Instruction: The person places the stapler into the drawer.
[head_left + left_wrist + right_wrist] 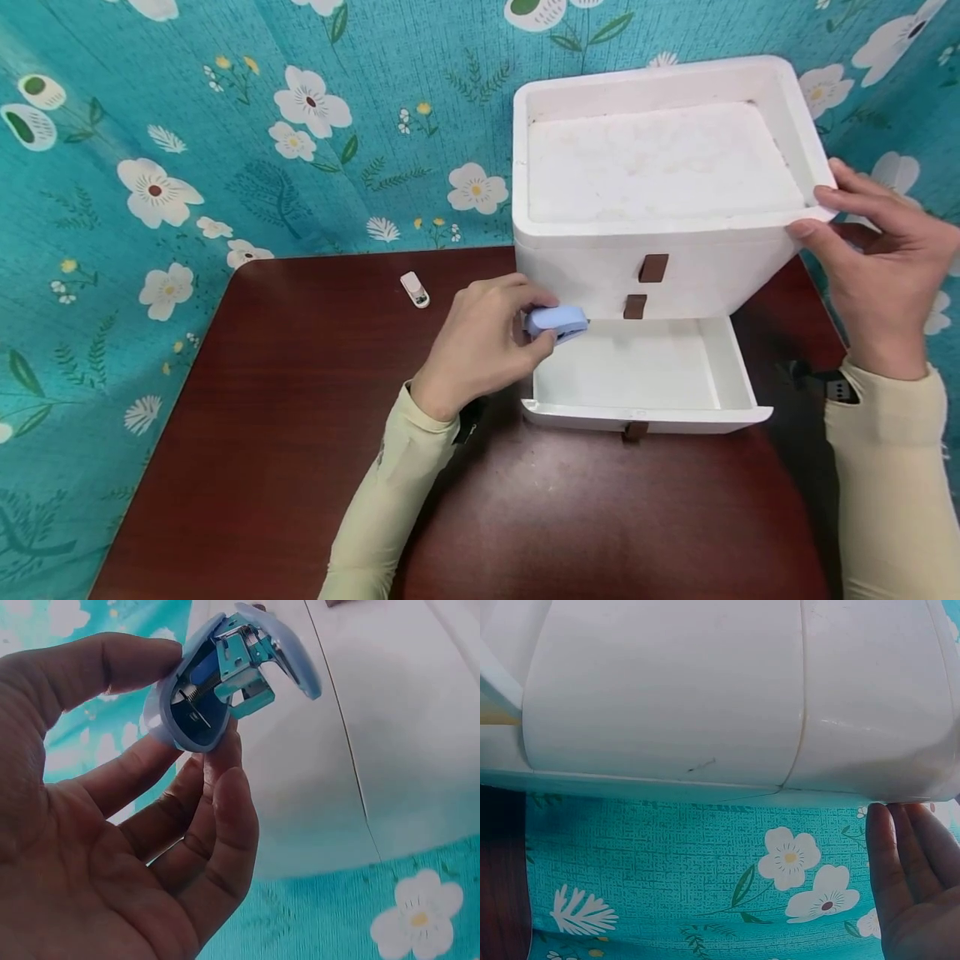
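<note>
My left hand (pixel 487 337) pinches a small light-blue stapler (pixel 557 321) between thumb and fingers, over the left side of the pulled-out bottom drawer (pixel 637 367). The left wrist view shows this stapler (pixel 202 697) spread apart, its metal parts and spring exposed. Thumb and fingertips of my right hand (pixel 885 242) rest at the front right corner of the white drawer cabinet (pixel 600 271). In the right wrist view, several straight fingers (pixel 904 847) touch the cabinet's side (pixel 667 690).
A small pale pink object (pixel 414 289) with a dark shiny end lies on the dark red-brown table (pixel 300 400), left of the cabinet. Brown pull tabs (pixel 653 267) mark the drawer fronts. A raised rim edges the cabinet's top. Behind hangs a teal flowered cloth (pixel 247 125).
</note>
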Demonstrator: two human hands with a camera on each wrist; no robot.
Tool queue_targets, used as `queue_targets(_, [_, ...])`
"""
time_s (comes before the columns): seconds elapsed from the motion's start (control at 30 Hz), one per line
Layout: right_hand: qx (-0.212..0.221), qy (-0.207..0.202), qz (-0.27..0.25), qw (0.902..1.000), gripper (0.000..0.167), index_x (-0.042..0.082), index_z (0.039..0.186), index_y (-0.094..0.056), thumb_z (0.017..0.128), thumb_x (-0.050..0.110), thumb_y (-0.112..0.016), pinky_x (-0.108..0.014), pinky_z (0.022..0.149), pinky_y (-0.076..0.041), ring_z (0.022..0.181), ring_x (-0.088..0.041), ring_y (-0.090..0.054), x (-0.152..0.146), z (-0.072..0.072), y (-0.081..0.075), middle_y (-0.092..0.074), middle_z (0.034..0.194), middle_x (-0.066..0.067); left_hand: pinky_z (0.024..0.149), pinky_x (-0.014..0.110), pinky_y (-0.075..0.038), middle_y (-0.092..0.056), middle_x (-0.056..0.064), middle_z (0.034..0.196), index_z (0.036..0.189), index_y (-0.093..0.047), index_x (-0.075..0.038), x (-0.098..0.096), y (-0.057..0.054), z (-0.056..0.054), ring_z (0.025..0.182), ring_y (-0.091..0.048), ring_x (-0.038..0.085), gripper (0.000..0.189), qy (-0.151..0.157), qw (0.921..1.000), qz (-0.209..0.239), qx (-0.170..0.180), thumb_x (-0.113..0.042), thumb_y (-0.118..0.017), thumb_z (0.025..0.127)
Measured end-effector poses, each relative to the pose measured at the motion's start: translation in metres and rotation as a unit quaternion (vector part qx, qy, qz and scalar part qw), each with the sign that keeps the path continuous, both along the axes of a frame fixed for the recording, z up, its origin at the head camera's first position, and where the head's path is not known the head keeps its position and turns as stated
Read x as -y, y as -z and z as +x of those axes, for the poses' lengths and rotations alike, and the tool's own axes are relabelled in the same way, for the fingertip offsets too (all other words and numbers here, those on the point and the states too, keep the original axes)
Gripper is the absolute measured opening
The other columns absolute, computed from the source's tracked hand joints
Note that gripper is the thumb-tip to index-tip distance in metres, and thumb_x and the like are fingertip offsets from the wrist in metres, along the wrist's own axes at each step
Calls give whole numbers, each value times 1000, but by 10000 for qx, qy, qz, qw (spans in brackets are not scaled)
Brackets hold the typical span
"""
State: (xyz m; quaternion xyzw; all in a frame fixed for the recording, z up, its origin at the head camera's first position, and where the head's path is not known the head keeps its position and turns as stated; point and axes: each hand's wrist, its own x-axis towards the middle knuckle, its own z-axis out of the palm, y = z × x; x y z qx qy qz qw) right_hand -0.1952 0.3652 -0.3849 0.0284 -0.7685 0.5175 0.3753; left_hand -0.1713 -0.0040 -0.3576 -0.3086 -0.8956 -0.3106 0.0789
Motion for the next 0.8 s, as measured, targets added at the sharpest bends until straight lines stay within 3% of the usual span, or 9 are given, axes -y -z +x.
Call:
queue_targets(0.23, [-36, -54, -49, 10000, 30, 2, 119, -77, 89, -2, -77, -11, 91, -53, 129, -12, -68, 1, 0, 0, -70, 139, -5, 75, 26, -52, -76, -4, 100, 106, -80, -13, -25, -4, -5, 83, -64, 6, 21, 385, 9987, -329, 82, -17, -75, 86])
queue_targets(0.5, [-41, -61, -88, 9999, 30, 3, 119, -77, 89, -2, -77, -13, 92, -54, 130, -13, -68, 1, 0, 0, -70, 139, -5, 76, 20, -48, -76, -4, 101, 108, -79, -12, -55, 2, -12, 86, -67, 11, 21, 928, 9937, -545, 309, -17, -74, 87])
queue_targets(0.8, [-39, -91, -77, 9999, 31, 2, 119, -77, 89, -3, -77, -13, 92, -54, 129, -13, -68, 1, -1, -1, -70, 139, -5, 75, 18, -46, -74, -8, 99, 105, -79, -16, -77, 12, -22, 84, -62, 6, 20, 1037, 9919, -711, 197, -19, -75, 87])
